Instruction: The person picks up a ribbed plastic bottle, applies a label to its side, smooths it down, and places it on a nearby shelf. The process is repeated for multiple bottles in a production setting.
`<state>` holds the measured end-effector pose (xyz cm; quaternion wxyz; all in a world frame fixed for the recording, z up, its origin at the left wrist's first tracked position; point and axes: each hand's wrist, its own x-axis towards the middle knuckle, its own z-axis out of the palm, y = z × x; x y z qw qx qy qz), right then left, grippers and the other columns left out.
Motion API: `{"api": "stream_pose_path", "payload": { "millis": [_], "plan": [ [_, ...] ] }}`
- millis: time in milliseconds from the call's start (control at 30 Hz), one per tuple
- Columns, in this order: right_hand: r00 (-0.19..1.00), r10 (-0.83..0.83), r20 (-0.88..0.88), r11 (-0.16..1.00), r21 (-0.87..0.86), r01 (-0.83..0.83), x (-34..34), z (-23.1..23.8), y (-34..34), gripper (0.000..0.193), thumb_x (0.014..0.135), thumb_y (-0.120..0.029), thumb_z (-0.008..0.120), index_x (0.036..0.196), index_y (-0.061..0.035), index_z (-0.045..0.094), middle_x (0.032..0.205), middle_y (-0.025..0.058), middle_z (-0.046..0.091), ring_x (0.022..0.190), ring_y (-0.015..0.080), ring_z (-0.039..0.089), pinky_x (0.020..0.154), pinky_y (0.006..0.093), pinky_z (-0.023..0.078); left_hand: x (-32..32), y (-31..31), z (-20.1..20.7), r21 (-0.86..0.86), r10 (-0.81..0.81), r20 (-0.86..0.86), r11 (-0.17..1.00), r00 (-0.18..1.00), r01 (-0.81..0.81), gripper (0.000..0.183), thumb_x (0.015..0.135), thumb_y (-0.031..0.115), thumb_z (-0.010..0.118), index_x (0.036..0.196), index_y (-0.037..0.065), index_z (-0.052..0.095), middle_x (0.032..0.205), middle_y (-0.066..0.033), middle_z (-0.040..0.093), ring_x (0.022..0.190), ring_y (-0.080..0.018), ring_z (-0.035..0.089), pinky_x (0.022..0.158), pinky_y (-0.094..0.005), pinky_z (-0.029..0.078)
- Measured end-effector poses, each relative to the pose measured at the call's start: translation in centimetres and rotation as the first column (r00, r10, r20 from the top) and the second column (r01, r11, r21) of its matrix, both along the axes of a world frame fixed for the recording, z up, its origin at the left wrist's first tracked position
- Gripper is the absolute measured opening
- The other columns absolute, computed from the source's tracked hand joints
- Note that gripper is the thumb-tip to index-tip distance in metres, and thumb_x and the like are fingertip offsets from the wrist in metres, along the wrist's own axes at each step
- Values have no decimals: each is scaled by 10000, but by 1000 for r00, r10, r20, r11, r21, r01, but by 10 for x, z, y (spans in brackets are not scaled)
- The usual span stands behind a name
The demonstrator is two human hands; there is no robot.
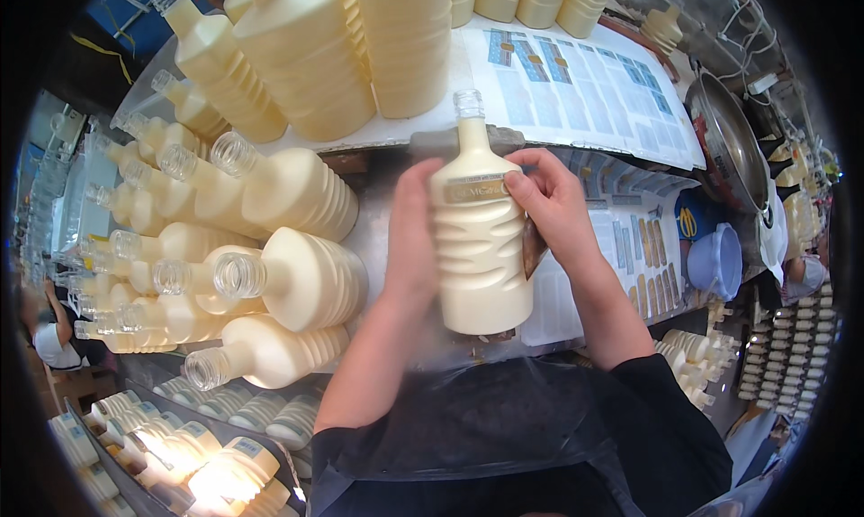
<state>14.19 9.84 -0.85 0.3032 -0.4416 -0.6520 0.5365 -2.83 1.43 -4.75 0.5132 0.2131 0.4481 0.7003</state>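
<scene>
At the tabletop's (373,222) near edge, a cream bottle (483,287) is now clamped in the right hand (551,206), its gold label (477,189) being thumbed, the left hand (416,213) blurred alongside, its grip impossible to tell, while label sheets (621,251) are spread toward the right edge.

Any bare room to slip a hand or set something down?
Narrow table strip between left bottles and left hand. Upper right, the label sheet between back bottles and pan lies mostly uncovered. Crowded: left side and top left.
</scene>
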Motion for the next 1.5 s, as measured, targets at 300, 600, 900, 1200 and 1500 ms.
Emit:
{"api": "stream_pose_path", "payload": {
  "millis": [300,600,900,1200,1500],
  "plan": [
    [1000,8,9,1000,12,-8,1,-2,1,244,1013,-193,668,1184,-25,627,851,-16,681,764,15,572,691,195,448,3,5,2,-12,-43,-179,999,983,42,390,1056,367,590,1282,52,552,1201,-92,623,1109,-159,581,993,-322,470],
    [1000,5,13,1000,11,-5,0,-3,1,247,1012,-192,668,1186,-22,625,840,-17,674,758,18,572,688,198,451,3,7,4,-13,-23,-236,1000,971,20,309,1104,328,510,1241,54,551,1139,-57,634,1039,-111,590,933,-285,497],
    [998,1,-56,1000,-24,-2,0,4,-2,261,1028,-218,639,1203,-25,637,945,1,673,860,27,573,752,215,457,2,8,1,-13,-11,-302,1000,953,8,362,1135,361,414,1269,52,545,1133,-54,642,1026,-110,604,927,-292,512],
    [999,19,-42,903,430,0,-1,53,-2,234,873,51,686,1101,1,675,1037,26,681,952,107,647,841,258,524,4,-5,10,-44,-129,-181,991,975,123,405,1122,311,396,1435,59,454,1309,-101,596,1166,-174,594,1030,-343,476],
    [992,0,129,533,839,-110,-13,57,-5,282,835,11,758,1112,-11,708,975,143,721,849,295,713,736,363,577,6,-13,16,-17,-208,113,977,972,211,444,1125,361,405,1434,50,477,1336,-115,601,1166,-183,623,1023,-361,504]
  ]
}}
